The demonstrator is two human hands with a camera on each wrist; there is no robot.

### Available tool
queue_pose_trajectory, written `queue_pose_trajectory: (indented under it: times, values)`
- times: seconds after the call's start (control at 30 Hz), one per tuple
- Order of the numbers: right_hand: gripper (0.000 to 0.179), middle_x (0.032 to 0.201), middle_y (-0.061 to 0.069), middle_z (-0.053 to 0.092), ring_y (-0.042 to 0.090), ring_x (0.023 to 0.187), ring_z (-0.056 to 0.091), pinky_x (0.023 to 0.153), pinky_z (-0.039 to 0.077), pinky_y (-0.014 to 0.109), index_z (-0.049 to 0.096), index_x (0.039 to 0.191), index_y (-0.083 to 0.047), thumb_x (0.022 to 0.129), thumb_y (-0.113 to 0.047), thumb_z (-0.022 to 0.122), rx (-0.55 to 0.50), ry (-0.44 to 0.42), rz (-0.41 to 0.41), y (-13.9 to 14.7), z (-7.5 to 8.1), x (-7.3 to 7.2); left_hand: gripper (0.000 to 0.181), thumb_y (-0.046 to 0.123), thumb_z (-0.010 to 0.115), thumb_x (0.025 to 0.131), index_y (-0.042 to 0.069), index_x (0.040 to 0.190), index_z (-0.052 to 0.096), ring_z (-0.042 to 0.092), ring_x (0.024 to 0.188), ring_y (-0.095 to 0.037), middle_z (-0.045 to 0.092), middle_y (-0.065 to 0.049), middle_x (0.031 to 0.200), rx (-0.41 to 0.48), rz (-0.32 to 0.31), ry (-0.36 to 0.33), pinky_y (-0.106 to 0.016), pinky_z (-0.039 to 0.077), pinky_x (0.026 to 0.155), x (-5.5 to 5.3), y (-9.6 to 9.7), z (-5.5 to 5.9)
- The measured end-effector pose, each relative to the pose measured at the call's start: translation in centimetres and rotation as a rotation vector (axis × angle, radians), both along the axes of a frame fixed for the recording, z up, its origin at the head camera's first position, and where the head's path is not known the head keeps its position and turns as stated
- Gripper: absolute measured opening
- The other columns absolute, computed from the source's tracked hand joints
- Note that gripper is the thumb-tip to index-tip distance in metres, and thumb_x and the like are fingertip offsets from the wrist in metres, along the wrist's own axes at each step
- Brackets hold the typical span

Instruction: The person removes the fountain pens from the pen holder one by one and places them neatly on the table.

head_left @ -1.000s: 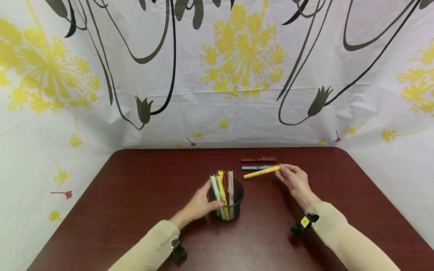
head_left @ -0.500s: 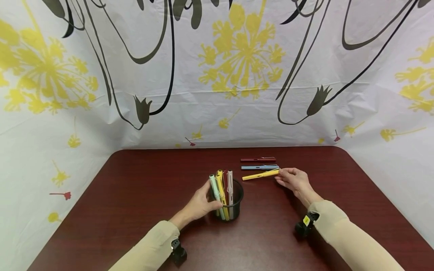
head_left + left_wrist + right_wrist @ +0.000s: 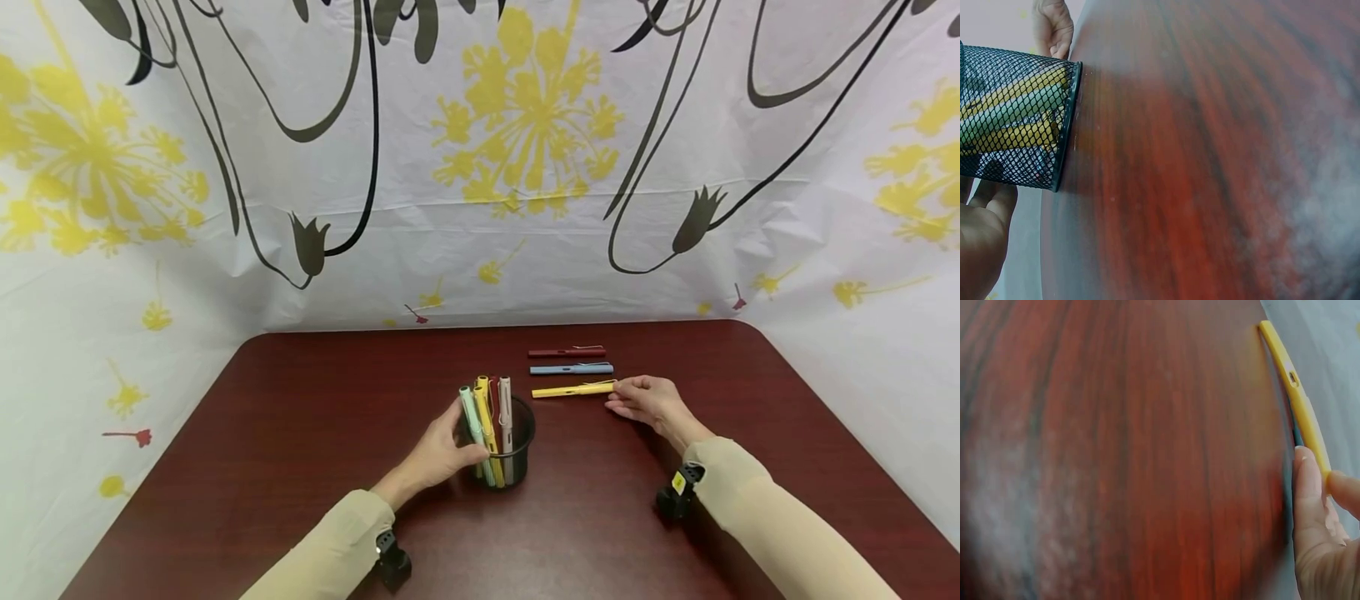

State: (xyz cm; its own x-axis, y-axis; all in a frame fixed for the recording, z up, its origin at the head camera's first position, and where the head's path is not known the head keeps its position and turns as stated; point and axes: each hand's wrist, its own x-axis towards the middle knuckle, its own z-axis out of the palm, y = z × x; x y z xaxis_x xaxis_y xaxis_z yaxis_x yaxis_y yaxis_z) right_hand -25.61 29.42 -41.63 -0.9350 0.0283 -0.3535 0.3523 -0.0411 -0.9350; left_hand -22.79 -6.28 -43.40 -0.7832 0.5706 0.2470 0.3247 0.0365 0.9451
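My right hand (image 3: 651,406) pinches the capped end of a yellow pen (image 3: 572,390) between thumb and fingers. The pen lies almost level, close to the tabletop, in front of a blue pen (image 3: 570,369) and a dark red pen (image 3: 566,353). In the right wrist view the yellow pen (image 3: 1294,390) points away from the fingertips. My left hand (image 3: 437,450) holds the black mesh pen cup (image 3: 517,467) from its left side, thumb in front. Inside stand a mint pen (image 3: 472,417), yellow pens (image 3: 486,421), a dark red one and a pale pinkish one (image 3: 506,417).
The dark reddish wood table (image 3: 337,400) ends at the back against a white floral cloth (image 3: 420,275). Table surface extends left of the cup and in front of both hands. A small camera sits on each wrist.
My right hand has lowered the yellow pen slightly toward me and turned it nearly parallel to the other two pens. The left hand has kept its hold on the cup.
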Motion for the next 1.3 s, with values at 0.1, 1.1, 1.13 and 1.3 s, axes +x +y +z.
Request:
queue_pose_trajectory:
  times: [0.1, 1.1, 1.13, 1.3]
  values:
    - [0.028, 0.078, 0.004, 0.068, 0.013, 0.072, 0.070, 0.069, 0.055, 0.025, 0.046, 0.117, 0.010, 0.096, -0.008, 0.052, 0.033, -0.007, 0.025, 0.2, -0.2, -0.3, 0.091, 0.029, 0.074, 0.081, 0.003, 0.148, 0.019, 0.049, 0.120, -0.028, 0.047, -0.022, 0.135, 0.004, -0.004, 0.004, -0.024, 0.043, 0.094, 0.0, 0.0, 0.0]
    - [0.032, 0.072, 0.000, 0.067, 0.006, 0.059, 0.064, 0.055, 0.050, 0.018, 0.048, 0.117, 0.012, 0.098, -0.014, 0.050, 0.289, -0.027, 0.124, 0.6, 0.0, -1.3, 0.092, 0.033, 0.075, 0.080, 0.005, 0.149, 0.020, 0.045, 0.126, -0.027, 0.045, -0.018, 0.139, -0.023, 0.011, -0.014, -0.022, 0.040, 0.097, 0.0, -0.1, 0.0]
    - [0.031, 0.072, 0.000, 0.066, 0.006, 0.059, 0.064, 0.055, 0.050, 0.018, 0.049, 0.116, 0.011, 0.098, -0.013, 0.050, 0.289, -0.028, 0.125, 0.7, 0.0, -1.3, 0.092, 0.032, 0.075, 0.080, 0.005, 0.149, 0.020, 0.045, 0.126, -0.027, 0.045, -0.018, 0.138, -0.022, 0.010, -0.015, -0.023, 0.040, 0.097, 0.0, -0.1, 0.0]
    - [0.028, 0.071, 0.000, 0.066, 0.007, 0.059, 0.064, 0.055, 0.049, 0.019, 0.050, 0.114, 0.010, 0.098, -0.012, 0.049, 0.285, -0.025, 0.134, 0.8, 0.0, -1.3, 0.090, 0.031, 0.075, 0.080, 0.004, 0.148, 0.022, 0.046, 0.124, -0.027, 0.047, -0.019, 0.136, -0.019, 0.008, -0.007, -0.024, 0.039, 0.098, 0.0, 0.0, 0.1]
